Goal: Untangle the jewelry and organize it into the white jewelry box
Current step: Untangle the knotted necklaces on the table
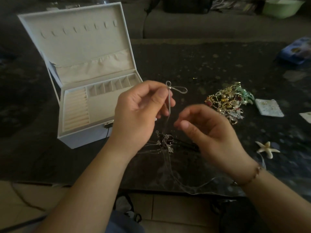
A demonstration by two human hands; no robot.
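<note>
My left hand [141, 108] pinches a thin silver chain [176, 89] near a small knot, with two loops standing above the fingers. The chain hangs down to a cluster of silver pendants with dark red stones [165, 140] lying on the dark table. My right hand [207, 130] hovers just right of the hanging chain, fingers loosely curled and holding nothing. The white jewelry box [80, 84] stands open at the left, its lid up and its compartments bare. A tangled pile of gold, pearl and green jewelry [228, 101] lies to the right.
A white starfish [267, 148] lies at the right near the table's front edge. A small pale pouch [269, 107] sits beside the pile. A blue packet [297, 51] is at the far right. A green tub [282, 7] rests on the sofa behind.
</note>
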